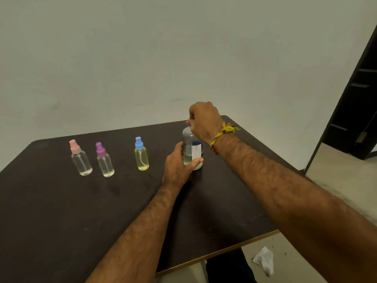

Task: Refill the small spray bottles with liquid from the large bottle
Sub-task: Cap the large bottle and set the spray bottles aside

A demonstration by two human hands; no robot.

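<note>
Clear plastic, the large bottle with a white label (191, 149) stands upright on the dark brown worktop (61, 211), towards its far right side. The left hand (178, 166) wraps its fingers round the lower body, thumb across the label; the right hand (204, 121), a yellow thread band (223, 132) at the wrist, closes over the cap. Only a shallow pale layer sits inside, so it should lift lightly, though the smooth wall may slip; low on the body looks the safest hold. To its left stand a blue-topped yellowish spray bottle (141, 155), a purple-topped clear one (104, 160) and a pink-topped clear one (80, 158), each showing some liquid.
</note>
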